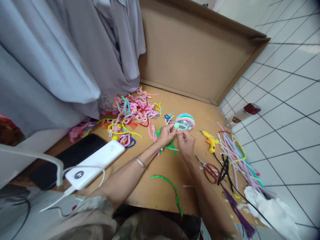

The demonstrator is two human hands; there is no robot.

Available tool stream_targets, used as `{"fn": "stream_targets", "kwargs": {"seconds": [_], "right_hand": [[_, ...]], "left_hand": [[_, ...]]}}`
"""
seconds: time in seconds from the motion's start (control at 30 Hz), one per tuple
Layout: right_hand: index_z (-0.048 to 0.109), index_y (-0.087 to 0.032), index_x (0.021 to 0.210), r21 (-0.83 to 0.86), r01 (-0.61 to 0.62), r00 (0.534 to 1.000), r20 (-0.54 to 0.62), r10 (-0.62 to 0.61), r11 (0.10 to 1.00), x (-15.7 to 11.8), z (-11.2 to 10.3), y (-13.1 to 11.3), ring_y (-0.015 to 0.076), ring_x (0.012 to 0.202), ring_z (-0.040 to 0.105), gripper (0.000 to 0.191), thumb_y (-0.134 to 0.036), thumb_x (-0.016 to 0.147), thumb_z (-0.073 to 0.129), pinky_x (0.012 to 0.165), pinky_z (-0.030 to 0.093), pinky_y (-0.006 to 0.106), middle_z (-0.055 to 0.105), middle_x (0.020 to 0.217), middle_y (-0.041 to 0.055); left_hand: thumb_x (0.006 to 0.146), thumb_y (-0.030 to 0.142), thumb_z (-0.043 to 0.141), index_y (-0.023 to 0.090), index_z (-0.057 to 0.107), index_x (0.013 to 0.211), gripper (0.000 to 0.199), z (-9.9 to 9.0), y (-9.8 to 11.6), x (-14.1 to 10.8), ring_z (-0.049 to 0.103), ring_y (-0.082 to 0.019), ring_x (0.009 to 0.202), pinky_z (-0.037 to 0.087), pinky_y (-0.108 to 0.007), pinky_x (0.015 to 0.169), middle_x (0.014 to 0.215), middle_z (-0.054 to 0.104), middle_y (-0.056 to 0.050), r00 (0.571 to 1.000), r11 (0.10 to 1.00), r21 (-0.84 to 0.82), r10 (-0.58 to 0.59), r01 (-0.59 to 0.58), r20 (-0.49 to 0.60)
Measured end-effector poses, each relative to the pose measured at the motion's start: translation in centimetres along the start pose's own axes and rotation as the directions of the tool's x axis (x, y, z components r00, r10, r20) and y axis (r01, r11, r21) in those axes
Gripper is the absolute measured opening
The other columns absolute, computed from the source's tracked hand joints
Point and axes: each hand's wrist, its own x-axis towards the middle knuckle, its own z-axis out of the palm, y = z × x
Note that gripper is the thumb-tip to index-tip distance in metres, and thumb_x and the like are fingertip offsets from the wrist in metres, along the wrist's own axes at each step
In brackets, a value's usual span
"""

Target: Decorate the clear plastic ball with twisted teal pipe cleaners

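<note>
My left hand [168,134] and my right hand [186,142] are close together over the middle of the table. Both have their fingers pinched on a mint-green pipe cleaner [183,127], which is bent into a loop between them. Just beyond the fingertips is a round, clear-looking object [190,125] with blue, green and pink bands around its rim. Short green pipe cleaner pieces [171,146] lie beneath and between my wrists. Nearer my body, a curved green pipe cleaner strand [175,188] rests on the tabletop.
Tangled pink and yellow pipe cleaners [136,108] are heaped at the left. A yellow glue gun [211,141], red-handled scissors [211,171] and long lilac pipe cleaners [232,153] lie right. A white power bank [96,165] sits front left. Grey cloth [120,40] hangs behind the heap.
</note>
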Motion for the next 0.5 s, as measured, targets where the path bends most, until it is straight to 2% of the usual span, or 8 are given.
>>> {"fn": "stream_targets", "kwargs": {"seconds": [0.13, 0.23, 0.37, 0.43, 0.5], "right_hand": [[0.058, -0.018, 0.065, 0.193, -0.117, 0.993, 0.041, 0.111, 0.974, 0.6, -0.4, -0.4, 0.0091, 0.045, 0.039, 0.027, -0.042, 0.077, 0.056, 0.047, 0.031, 0.023, 0.048, 0.049, -0.0055], [0.059, -0.018, 0.066, 0.347, -0.223, 0.972, 0.15, 0.181, 0.911, 1.1, -1.4, -1.6, 0.0077, 0.04, 0.038, 0.027, -0.044, 0.073, 0.061, 0.043, 0.03, 0.022, 0.052, 0.049, -0.0045], [0.067, -0.017, 0.076, 0.483, -0.311, 0.924, 0.356, 0.141, 0.818, 1.4, -3.4, -3.3, 0.0079, 0.041, 0.043, 0.028, -0.044, 0.071, 0.067, 0.043, 0.034, 0.023, 0.057, 0.054, -0.0024], [0.07, -0.017, 0.082, 0.538, -0.328, 0.913, 0.393, 0.113, 0.777, 1.5, -4.4, -3.6, 0.0094, 0.044, 0.047, 0.029, -0.043, 0.069, 0.071, 0.045, 0.038, 0.024, 0.059, 0.056, -0.0018], [0.07, -0.019, 0.084, 0.6, -0.309, 0.925, 0.369, 0.087, 0.738, 1.7, -5.1, -3.4, 0.0109, 0.048, 0.05, 0.03, -0.043, 0.066, 0.075, 0.049, 0.042, 0.025, 0.061, 0.057, -0.0016]], "left_hand": [[0.073, 0.026, 0.065, 0.017, 0.054, 0.059, 0.02, -0.3, 0.3, -0.1, 0.035, -0.01, 0.058, 0.027, -0.022, 0.057, 0.057, 0.042, 0.004, 0.993, 0.982, 0.152, 0.104, -0.111, 0.056], [0.077, 0.029, 0.061, 0.017, 0.055, 0.062, 0.02, -0.6, 0.6, -0.1, 0.035, -0.011, 0.058, 0.027, -0.023, 0.057, 0.057, 0.041, 0.004, 0.989, 0.975, 0.172, 0.126, -0.138, 0.081], [0.078, 0.035, 0.061, 0.015, 0.058, 0.067, 0.022, -0.9, 0.8, 0.0, 0.036, -0.01, 0.058, 0.028, -0.022, 0.056, 0.06, 0.044, 0.003, 0.985, 0.99, 0.105, 0.082, -0.098, 0.153], [0.077, 0.036, 0.062, 0.015, 0.057, 0.065, 0.025, -1.0, 1.1, 0.0, 0.035, -0.009, 0.056, 0.026, -0.022, 0.054, 0.058, 0.043, 0.004, 0.972, 0.994, 0.088, 0.038, -0.06, 0.232], [0.075, 0.038, 0.064, 0.015, 0.055, 0.063, 0.028, -1.1, 1.4, 0.0, 0.031, -0.007, 0.053, 0.023, -0.021, 0.051, 0.055, 0.039, 0.005, 0.938, 0.997, 0.073, -0.025, -0.001, 0.346]]}}
